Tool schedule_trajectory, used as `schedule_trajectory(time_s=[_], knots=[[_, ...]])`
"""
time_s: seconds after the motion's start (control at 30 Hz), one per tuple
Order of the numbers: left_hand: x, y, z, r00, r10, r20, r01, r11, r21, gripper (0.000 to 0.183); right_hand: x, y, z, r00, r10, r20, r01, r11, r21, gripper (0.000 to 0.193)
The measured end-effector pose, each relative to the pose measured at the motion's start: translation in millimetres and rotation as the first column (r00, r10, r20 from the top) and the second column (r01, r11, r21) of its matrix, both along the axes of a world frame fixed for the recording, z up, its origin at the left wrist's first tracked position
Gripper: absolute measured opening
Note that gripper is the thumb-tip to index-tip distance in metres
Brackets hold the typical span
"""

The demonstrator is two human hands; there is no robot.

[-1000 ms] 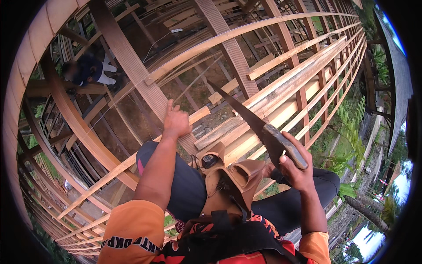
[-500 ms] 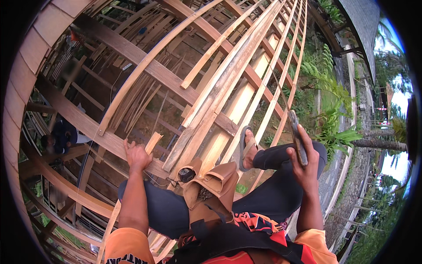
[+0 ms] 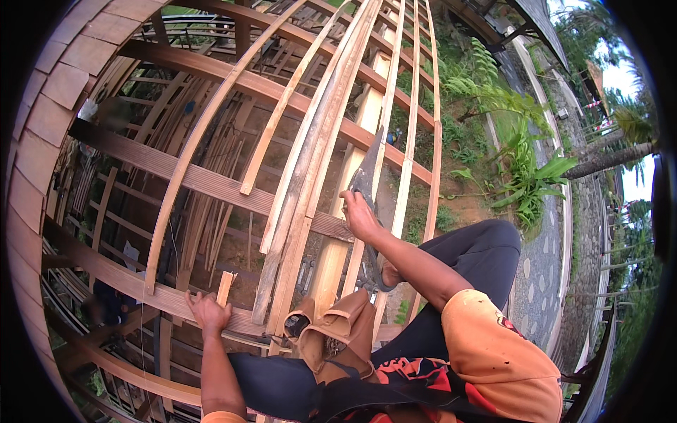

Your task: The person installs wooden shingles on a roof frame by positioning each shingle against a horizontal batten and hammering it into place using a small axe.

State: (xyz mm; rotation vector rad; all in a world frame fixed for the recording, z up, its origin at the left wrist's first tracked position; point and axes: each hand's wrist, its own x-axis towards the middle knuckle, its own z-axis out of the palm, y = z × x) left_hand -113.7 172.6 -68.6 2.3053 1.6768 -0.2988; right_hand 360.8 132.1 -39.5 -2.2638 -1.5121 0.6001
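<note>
My right hand [image 3: 360, 215] is closed round the handle of a handsaw [image 3: 368, 166]. The saw's dark, tapering blade points away from me, above the pale battens in the middle. At the lower left, my left hand [image 3: 209, 312] lies across a brown roof beam [image 3: 166, 296]. The end of a short-looking wooden batten [image 3: 226, 285] sticks up past its thumb, and the hand seems to grip it; how far the batten runs beneath the palm is hidden. A tan leather tool pouch [image 3: 345, 317] hangs at my waist, with nails and a dark round tool in its pockets.
Long battens [image 3: 310, 155] cross the dark beams, with wide gaps and ground far below. Tiles or shingles [image 3: 60, 120] edge the left side. My sandalled foot [image 3: 389, 276] is on the framing. Plants [image 3: 532, 176] grow by a stone path; a person [image 3: 106, 304] is below at left.
My right hand has swung the saw from the right, by my knee, leftward to the battens. My left hand stays on the beam and batten. The view has shifted.
</note>
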Motion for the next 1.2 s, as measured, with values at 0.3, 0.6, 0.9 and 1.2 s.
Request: schedule_trajectory(time_s=[0.3, 0.6, 0.9, 1.2], knots=[[11, 3, 7, 1.0, -0.018, -0.007, 0.018, 1.0, 0.012, 0.037, -28, -44, -78, 0.996, -0.09, 0.014, 0.091, 0.992, -0.09, 0.048], [5, -1, -2, 1.0, 0.009, -0.011, -0.009, 1.0, 0.019, 0.035, -29, -38, -73, 0.999, -0.035, -0.015, 0.034, 0.998, -0.056, 0.058], [-3, 8, 1, 0.998, -0.002, 0.063, 0.006, 0.998, -0.055, 0.037, -103, 6, 15, 0.878, 0.092, -0.47, -0.06, 0.995, 0.081, 0.027], [-5, -4, -2, 0.999, 0.025, 0.023, -0.023, 0.996, -0.091, 0.04, -285, -35, 18, -0.248, 0.287, -0.925, -0.94, -0.303, 0.158, 0.034]])
